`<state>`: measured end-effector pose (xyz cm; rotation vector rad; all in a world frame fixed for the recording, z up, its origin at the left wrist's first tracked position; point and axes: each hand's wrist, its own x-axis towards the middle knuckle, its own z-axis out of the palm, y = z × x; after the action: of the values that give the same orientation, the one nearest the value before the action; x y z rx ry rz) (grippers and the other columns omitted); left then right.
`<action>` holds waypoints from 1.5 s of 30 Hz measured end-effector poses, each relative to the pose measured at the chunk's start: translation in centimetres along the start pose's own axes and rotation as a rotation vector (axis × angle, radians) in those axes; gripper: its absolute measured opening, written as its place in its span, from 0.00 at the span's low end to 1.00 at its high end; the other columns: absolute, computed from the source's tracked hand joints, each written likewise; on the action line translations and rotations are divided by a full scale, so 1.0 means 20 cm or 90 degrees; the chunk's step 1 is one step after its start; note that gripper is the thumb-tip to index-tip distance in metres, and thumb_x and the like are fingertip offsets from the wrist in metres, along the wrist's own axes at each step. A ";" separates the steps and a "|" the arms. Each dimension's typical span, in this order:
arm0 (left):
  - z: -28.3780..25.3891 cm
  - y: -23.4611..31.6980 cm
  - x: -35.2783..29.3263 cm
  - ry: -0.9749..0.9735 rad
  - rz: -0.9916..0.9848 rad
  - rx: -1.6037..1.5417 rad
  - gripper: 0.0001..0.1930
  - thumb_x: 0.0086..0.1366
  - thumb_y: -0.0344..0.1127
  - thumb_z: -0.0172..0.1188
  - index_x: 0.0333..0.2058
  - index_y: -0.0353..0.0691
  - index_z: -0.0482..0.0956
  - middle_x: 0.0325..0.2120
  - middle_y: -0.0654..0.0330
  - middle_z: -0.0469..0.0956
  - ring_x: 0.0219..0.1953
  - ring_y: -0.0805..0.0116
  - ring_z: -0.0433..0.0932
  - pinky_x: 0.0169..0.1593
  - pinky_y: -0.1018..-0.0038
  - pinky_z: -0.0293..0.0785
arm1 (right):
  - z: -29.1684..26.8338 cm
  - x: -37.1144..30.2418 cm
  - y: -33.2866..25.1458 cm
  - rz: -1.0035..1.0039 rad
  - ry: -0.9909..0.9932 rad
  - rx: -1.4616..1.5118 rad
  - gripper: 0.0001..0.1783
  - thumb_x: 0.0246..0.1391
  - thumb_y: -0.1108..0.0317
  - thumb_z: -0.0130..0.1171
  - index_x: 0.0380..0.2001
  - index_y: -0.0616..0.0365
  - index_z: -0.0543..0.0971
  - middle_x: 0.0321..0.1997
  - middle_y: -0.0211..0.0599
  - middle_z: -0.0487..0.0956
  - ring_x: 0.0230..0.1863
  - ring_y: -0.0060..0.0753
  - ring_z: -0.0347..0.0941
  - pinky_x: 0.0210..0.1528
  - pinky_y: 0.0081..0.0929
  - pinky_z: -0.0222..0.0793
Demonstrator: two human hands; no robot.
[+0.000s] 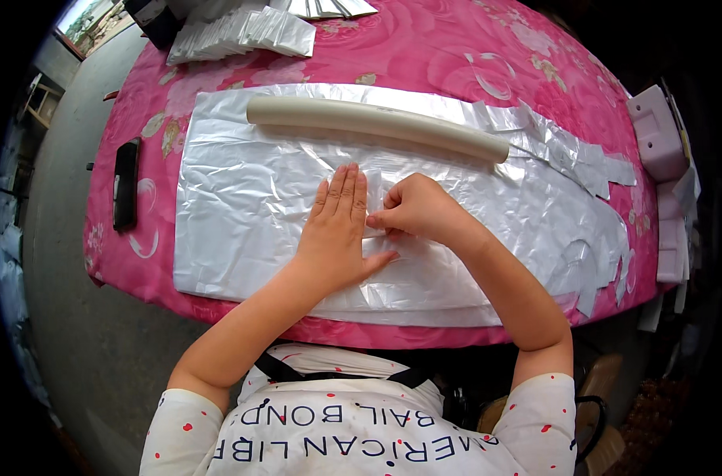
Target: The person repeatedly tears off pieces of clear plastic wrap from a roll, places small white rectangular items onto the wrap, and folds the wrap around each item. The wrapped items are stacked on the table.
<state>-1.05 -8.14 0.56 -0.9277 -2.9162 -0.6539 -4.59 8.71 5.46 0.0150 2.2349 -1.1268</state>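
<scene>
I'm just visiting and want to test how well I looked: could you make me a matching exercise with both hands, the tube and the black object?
1. Left hand
2. Right hand
3. Beige tube
4. Black oblong object

A. On the pink tablecloth, left of the plastic sheets
B. Fingers curled in
C. Across the far part of the sheets
D. Flat, fingers extended

Pairs: 1-D, 2-B, 3-C, 4-A.

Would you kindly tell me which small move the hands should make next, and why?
Perhaps the right hand should draw gently away from the left hand: its thumb and curled fingers seem to pinch the plastic, while the left palm lies flat on it, which should steady it.
</scene>
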 end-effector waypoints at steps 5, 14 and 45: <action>-0.01 0.00 -0.01 -0.022 -0.022 0.023 0.55 0.50 0.62 0.57 0.61 0.23 0.41 0.63 0.39 0.39 0.67 0.47 0.36 0.66 0.55 0.32 | 0.00 -0.04 0.00 -0.052 0.067 -0.291 0.14 0.34 0.62 0.67 0.15 0.62 0.78 0.16 0.41 0.77 0.19 0.33 0.74 0.25 0.28 0.68; -0.24 -0.09 -0.36 0.006 -0.091 -0.531 0.23 0.60 0.30 0.54 0.54 0.30 0.64 0.55 0.47 0.64 0.57 0.57 0.65 0.58 0.67 0.61 | 0.07 -0.01 0.00 -0.464 0.301 -0.387 0.22 0.46 0.60 0.61 0.42 0.62 0.74 0.47 0.44 0.73 0.47 0.45 0.69 0.48 0.36 0.66; -0.58 -0.24 -0.51 0.249 -0.103 -0.180 0.21 0.44 0.24 0.63 0.41 0.36 0.75 0.37 0.53 0.77 0.38 0.55 0.77 0.40 0.69 0.73 | -0.20 0.45 -0.33 -0.297 0.344 0.168 0.09 0.51 0.66 0.60 0.29 0.62 0.79 0.31 0.34 0.78 0.33 0.27 0.70 0.37 0.24 0.66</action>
<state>3.34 -21.79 7.98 -0.5035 -2.6035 -1.1354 -15.82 4.97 7.12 -0.1107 2.6147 -1.8459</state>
